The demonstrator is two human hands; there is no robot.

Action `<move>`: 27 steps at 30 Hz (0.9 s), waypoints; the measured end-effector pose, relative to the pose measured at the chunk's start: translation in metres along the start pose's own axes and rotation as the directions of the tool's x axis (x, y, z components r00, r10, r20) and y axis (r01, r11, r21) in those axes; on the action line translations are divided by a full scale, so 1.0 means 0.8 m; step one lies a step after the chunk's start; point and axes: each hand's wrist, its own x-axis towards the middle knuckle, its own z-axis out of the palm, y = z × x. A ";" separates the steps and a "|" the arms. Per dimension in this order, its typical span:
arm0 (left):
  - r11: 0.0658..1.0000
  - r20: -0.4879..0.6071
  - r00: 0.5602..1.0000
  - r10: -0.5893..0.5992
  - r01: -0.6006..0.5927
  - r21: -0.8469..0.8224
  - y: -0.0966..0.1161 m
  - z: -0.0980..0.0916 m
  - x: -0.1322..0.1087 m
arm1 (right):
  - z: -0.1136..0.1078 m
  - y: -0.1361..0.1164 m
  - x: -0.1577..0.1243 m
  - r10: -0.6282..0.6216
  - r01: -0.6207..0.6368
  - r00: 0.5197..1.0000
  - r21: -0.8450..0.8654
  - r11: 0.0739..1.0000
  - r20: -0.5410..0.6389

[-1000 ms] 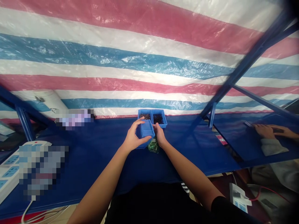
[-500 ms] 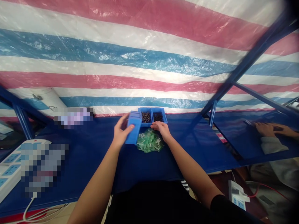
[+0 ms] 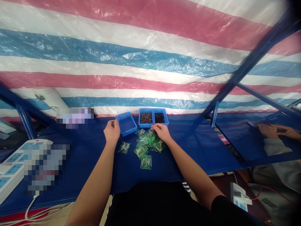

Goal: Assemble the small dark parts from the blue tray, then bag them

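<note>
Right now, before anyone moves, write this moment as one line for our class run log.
left hand: beside blue tray | right hand: at green plastic bags | behind: blue boxes of dark small parts

**No legible writing in view**

Nothing can be read on the small green bags, the blue tray or the power strip. The white device at lower right is too small and blurred to show any marks, and two pixelated patches hide whatever lies beneath them.
</note>
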 end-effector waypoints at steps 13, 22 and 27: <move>0.937 0.016 0.956 0.294 -0.292 0.193 0.013 0.031 -0.023 | -0.008 -0.002 -0.004 -0.124 0.114 0.990 -0.152 0.982 -0.061; 0.894 0.214 0.896 0.390 -0.424 0.146 0.002 0.021 -0.014 | -0.008 -0.005 -0.004 -0.141 0.122 0.984 -0.163 0.979 -0.109; 0.895 0.313 0.899 0.307 -0.384 0.227 0.001 0.025 -0.014 | -0.024 -0.010 -0.001 -0.182 0.065 0.910 -0.307 0.950 -0.372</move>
